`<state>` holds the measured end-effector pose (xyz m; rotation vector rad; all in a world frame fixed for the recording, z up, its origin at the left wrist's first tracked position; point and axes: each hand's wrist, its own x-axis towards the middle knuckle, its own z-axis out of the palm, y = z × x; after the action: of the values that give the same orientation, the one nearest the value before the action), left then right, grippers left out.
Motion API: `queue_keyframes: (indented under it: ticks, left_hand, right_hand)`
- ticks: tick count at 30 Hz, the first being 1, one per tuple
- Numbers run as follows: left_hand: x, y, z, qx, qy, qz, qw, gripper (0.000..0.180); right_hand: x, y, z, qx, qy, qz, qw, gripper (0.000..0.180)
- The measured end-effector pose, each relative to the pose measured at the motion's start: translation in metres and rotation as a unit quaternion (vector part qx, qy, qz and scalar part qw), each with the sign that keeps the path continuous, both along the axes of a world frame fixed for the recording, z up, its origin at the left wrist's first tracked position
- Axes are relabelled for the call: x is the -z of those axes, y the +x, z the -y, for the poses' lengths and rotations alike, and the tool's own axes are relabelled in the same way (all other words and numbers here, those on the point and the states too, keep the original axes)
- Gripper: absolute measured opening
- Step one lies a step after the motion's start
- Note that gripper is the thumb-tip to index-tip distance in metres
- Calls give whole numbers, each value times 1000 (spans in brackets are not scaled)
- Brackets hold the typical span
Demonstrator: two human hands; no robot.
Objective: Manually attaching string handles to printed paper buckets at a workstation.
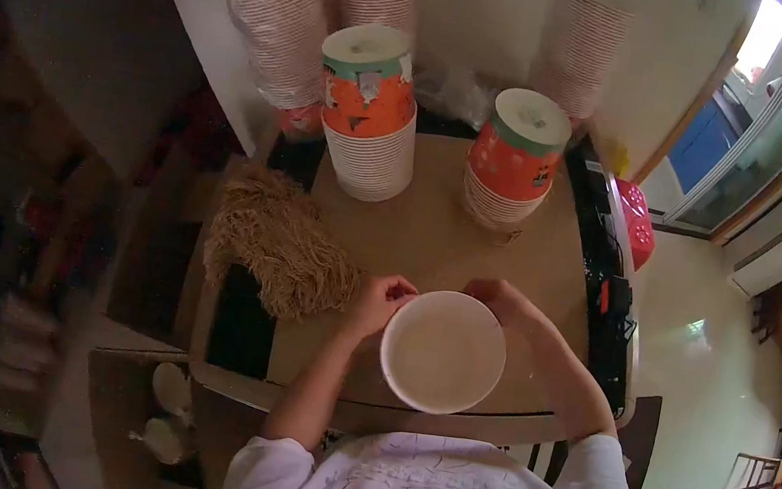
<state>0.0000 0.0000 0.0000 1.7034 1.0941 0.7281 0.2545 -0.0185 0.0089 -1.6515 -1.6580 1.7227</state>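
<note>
Your left hand (379,309) and right hand (506,304) hold the white tub (443,354) by its far side. Loose string (284,247) lies just left of your left hand; a sideways swing could snag it. Beyond both hands, a bump might topple the stacked tubs (372,156).

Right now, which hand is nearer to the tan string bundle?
Left. The left hand is just right of the tan string bundle; the right hand is farther right, by the white cup.
</note>
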Motion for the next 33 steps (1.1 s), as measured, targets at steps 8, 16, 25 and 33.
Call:
queue_keyframes:
  ticks: [8, 16, 25, 33]
  left_hand:
    - [-53, 4, 33, 80, 121, -1, 989, 15]
    - [-71, -1, 50, -1, 238, 87, 967, 9]
    - [-34, -15, 23, -61, 179, 215, 958, 9]
    - [-63, -19, 26, -118, 299, 212, 923, 20]
  right_hand:
    - [47, 9, 10, 24, 9, -159, 987, 24]
    - [-51, -5, 24, -44, 30, -225, 973, 39]
    - [-76, -2, 24, 27, 97, -157, 983, 41]
    - [-158, -11, 42, 95, 261, -225, 934, 47]
